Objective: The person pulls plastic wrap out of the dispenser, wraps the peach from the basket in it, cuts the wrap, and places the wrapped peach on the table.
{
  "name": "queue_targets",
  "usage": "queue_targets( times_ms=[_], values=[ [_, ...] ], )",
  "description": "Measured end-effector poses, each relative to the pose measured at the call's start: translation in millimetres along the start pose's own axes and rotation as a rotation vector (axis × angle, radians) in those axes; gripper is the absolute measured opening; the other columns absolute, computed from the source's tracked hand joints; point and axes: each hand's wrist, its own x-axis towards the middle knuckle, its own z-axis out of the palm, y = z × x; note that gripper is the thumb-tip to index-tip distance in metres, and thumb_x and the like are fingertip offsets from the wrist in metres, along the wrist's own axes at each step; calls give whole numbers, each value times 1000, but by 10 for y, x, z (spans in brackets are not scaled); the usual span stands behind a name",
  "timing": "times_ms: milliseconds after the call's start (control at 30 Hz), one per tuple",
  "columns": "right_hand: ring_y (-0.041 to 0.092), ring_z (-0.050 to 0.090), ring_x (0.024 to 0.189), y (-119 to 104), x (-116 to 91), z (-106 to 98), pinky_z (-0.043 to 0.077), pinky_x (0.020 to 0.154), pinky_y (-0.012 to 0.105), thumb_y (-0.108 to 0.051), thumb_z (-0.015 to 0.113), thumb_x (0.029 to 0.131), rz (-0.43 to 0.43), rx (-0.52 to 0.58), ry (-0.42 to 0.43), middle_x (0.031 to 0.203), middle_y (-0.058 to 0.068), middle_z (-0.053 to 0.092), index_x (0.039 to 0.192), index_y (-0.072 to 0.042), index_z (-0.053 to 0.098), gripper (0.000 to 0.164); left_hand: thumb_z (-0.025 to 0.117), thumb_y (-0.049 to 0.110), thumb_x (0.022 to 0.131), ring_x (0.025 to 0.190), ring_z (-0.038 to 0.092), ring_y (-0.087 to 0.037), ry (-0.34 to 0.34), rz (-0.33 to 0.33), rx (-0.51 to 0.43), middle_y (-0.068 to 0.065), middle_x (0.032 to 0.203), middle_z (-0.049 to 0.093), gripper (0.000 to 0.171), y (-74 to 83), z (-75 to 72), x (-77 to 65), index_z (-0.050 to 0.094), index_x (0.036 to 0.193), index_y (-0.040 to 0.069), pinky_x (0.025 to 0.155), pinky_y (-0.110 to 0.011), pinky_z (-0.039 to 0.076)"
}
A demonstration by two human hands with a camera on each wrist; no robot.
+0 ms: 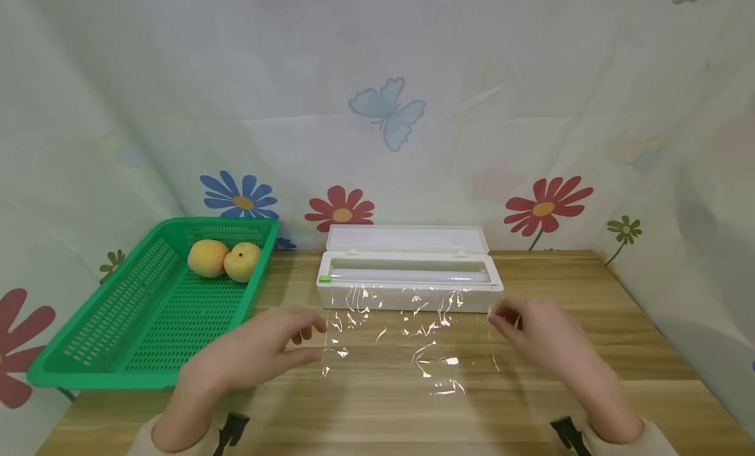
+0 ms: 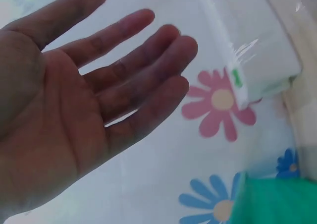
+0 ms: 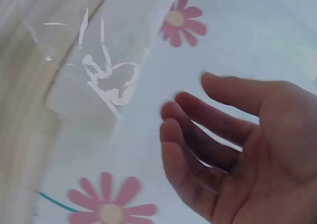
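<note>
A sheet of clear plastic wrap (image 1: 433, 362) runs from the front of a white dispenser box (image 1: 407, 301) over the wooden table, wrinkled and shiny. The box lid (image 1: 407, 238) stands raised, a pale roll (image 1: 407, 275) shows inside, and a green slider (image 1: 325, 279) sits at the left end. Beside the wrap's left edge is my left hand (image 1: 253, 348), its fingers and thumb apart in the left wrist view. My right hand (image 1: 542, 335) hovers near the wrap's right edge by the box corner. The right wrist view shows its fingers bent loosely, away from the thumb.
A green plastic basket (image 1: 106, 380) stands at the left on the wooden table (image 1: 566, 279), with two yellow peaches (image 1: 208, 257) at its far end. Behind hangs a white cloth (image 1: 283, 148) printed with flowers and butterflies, and it also lines both sides.
</note>
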Motion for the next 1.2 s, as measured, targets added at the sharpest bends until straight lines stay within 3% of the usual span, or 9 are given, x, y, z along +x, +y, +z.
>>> queue_targets(
  times_ms=[100, 233, 400, 600, 733, 900, 1033, 1133, 1200],
  values=[
    [31, 67, 87, 85, 118, 43, 56, 75, 50, -21, 73, 97, 28, 48, 71, 95, 12, 71, 104, -3, 73, 19, 67, 40, 100, 94, 60, -9, 4, -6, 3, 13, 101, 65, 31, -8, -208, -52, 68, 120, 16, 81, -34, 55],
    [47, 62, 107, 223, 263, 101, 51, 88, 62, -19, 75, 96, 52, 70, 123, 124, 31, 61, 123, 10, 64, 41, 68, 37, 101, 94, 61, -11, -4, -67, 16, 11, 99, 65, 34, -47, -490, -57, 67, 124, 13, 81, -35, 55],
    [54, 51, 121, 340, 378, 178, 41, 100, 67, -23, 75, 95, 69, 89, 106, 134, 36, 52, 132, 16, 55, 57, 65, 35, 103, 101, 62, -18, -40, -174, 24, 3, 108, 66, 40, -285, -830, -1, 63, 132, 8, 84, -41, 54],
    [56, 44, 130, 429, 425, 272, 37, 105, 69, -21, 74, 96, 69, 141, 53, 143, 38, 46, 136, 18, 51, 60, 60, 40, 104, 110, 61, -30, -64, -281, 83, -11, 122, 64, 50, -671, -1107, 90, 58, 136, 2, 89, -52, 53],
    [56, 41, 135, 478, 431, 297, 37, 105, 67, -20, 72, 98, 53, 161, 15, 150, 38, 39, 140, 18, 47, 62, 57, 38, 106, 113, 60, -39, -99, -332, 126, -21, 127, 62, 52, -861, -1179, 210, 56, 138, -3, 90, -56, 51],
    [53, 49, 130, 485, 440, 295, 45, 100, 64, -17, 70, 99, 21, 154, 24, 150, 35, 42, 144, 16, 45, 62, 54, 26, 108, 125, 52, -50, -92, -372, 196, -33, 137, 54, 47, -947, -1189, 374, 53, 138, -10, 95, -62, 46],
    [52, 57, 121, 467, 458, 312, 49, 95, 61, -11, 70, 98, 5, 133, 39, 145, 36, 47, 138, 17, 52, 52, 55, 21, 106, 133, 39, -56, -65, -446, 219, -39, 145, 42, 47, -1021, -1138, 457, 51, 139, -13, 100, -67, 41],
    [51, 63, 113, 470, 477, 336, 53, 89, 59, -5, 70, 97, -11, 128, 58, 140, 37, 50, 133, 18, 56, 46, 57, 20, 105, 138, 26, -61, -46, -504, 235, -44, 150, 29, 50, -1133, -1062, 496, 48, 141, -14, 105, -71, 34],
    [50, 65, 110, 468, 490, 346, 55, 86, 57, -2, 70, 96, -22, 126, 68, 138, 37, 51, 131, 19, 57, 43, 58, 19, 104, 138, 23, -63, -36, -522, 250, -46, 150, 26, 51, -1222, -1008, 506, 47, 141, -14, 106, -72, 32]
  ],
)
